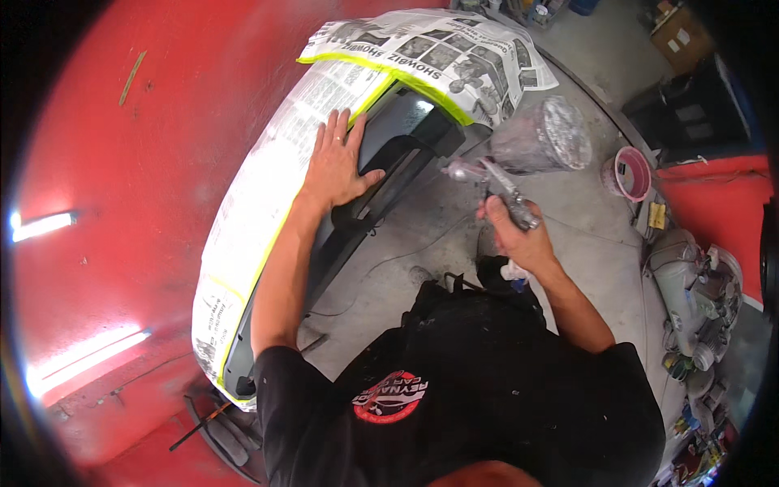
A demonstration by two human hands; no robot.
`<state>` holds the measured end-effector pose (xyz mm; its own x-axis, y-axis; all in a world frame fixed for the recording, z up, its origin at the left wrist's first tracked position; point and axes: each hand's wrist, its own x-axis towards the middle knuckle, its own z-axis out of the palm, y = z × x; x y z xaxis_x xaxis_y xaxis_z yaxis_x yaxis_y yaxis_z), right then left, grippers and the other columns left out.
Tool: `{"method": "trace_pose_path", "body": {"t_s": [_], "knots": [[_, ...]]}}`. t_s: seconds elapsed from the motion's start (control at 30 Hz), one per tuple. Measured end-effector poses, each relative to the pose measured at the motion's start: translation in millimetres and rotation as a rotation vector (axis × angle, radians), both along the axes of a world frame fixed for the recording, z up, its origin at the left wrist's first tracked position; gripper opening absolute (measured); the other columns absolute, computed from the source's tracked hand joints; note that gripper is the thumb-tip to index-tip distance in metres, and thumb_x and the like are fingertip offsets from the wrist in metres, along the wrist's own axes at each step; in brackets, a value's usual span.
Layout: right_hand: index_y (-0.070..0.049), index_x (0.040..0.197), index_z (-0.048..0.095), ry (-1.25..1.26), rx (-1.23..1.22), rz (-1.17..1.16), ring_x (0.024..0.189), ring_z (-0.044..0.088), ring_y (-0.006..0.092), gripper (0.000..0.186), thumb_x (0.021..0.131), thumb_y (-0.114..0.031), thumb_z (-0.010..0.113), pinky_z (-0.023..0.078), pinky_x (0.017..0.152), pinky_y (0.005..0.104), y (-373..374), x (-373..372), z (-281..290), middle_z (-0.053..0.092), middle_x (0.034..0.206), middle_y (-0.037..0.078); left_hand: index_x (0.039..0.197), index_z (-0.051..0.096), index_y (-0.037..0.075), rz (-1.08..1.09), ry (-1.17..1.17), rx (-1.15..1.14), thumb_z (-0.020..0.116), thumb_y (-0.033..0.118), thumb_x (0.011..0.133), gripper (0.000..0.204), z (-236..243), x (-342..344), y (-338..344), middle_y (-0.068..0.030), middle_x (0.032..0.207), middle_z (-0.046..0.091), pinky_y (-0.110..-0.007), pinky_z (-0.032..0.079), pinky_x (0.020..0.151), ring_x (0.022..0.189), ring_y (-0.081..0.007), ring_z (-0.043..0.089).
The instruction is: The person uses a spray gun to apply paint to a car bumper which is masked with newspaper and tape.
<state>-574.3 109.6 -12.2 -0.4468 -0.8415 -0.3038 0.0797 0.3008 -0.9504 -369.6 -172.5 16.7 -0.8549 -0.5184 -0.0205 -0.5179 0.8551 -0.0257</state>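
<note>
My left hand [334,166] lies flat with its fingers spread on a long curved car panel, likely a bumper. Newspaper [258,174] covers most of the panel, edged with bright yellow-green tape [430,92]. Bare dark plastic [395,150] shows along the panel's inner side, under my left thumb. In my right hand [523,239] is a spray gun [505,188], gripped by its handle. Its large, paint-smeared cup [542,136] points away from me, and the nozzle faces left toward the panel. The fingertips of my right hand are partly hidden behind the handle.
A red wall [138,178] stands on the left. To the right are a pink-stained bucket [626,174], a yellow sponge-like block [656,215] and a dusty grey machine [690,284]. A thin cord [389,261] crosses the grey floor. A cardboard box [680,39] sits at the far right.
</note>
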Motion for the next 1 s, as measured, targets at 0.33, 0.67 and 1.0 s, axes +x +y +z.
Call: {"method": "trace_pose_path", "body": {"t_s": [0.33,0.67,1.0], "knots": [[0.001,0.097,0.073,-0.142,0.058,-0.101,0.072,0.055,0.006,0.05,0.102,-0.049,0.07,0.043,0.063,0.0269,29.4,-77.7,12.4,0.06,0.074,-0.004,0.165,0.035,0.024,-0.539,-0.434,-0.241,0.094,0.052,0.063,0.122,29.2,-143.9,-10.5,-0.0125,0.174,0.023,-0.054,0.014,0.133,0.162,-0.0337,0.017],[0.003,0.108,0.071,-0.179,-0.007,-0.007,0.051,0.05,0.0078,0.054,0.103,-0.05,0.067,0.041,0.046,0.0278,2.8,-93.9,-5.6,0.071,0.086,0.004,0.154,0.055,0.017,-0.455,-0.129,-0.194,0.066,0.032,0.096,0.061,-38.8,-104.5,35.8,-0.0075,0.163,0.046,-0.053,0.021,0.13,0.157,-0.0312,0.032],[0.002,0.108,0.072,-0.141,0.047,-0.001,0.052,0.052,0.0081,0.057,0.103,-0.054,0.065,0.042,0.047,0.028,10.0,-102.3,-10.1,0.072,0.088,0.004,0.153,0.055,0.003,-0.582,-0.792,-0.548,0.041,0.036,0.108,0.057,-128.3,-133.1,82.8,-0.0137,0.173,0.03,-0.053,-0.001,0.132,0.164,-0.0329,0.009]]}}
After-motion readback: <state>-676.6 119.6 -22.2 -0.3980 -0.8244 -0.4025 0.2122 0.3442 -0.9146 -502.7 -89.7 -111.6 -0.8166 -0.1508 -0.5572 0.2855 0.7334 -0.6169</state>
